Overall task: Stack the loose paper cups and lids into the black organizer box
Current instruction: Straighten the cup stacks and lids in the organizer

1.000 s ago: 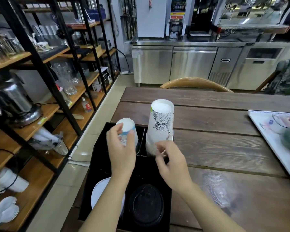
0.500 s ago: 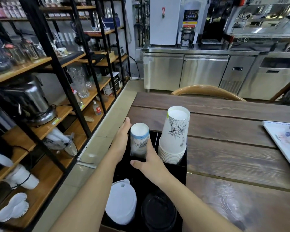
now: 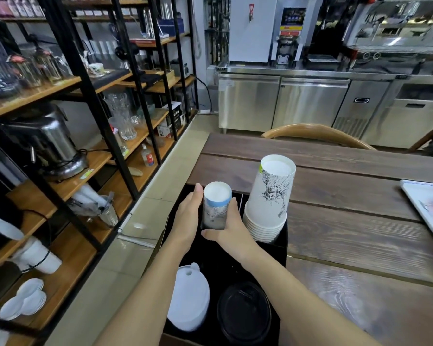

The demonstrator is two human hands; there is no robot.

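At the table's [image 3: 335, 176] left end, the head view shows the box [image 3: 281, 248] holding four groups. Far left compartment: the small cup [image 3: 216, 208], upside down, clasped between the left hand [image 3: 186, 218] and right hand [image 3: 231, 227], fingers curled against its sides. Far right compartment: the cup stack [image 3: 270, 203], upside down, just beside the right hand. Near left: white lids [image 3: 189, 300]. Near right: black lids [image 3: 244, 313].

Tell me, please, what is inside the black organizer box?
The black organizer box holds two upside-down cup stacks, white lids and black lids. Its floor is hidden.
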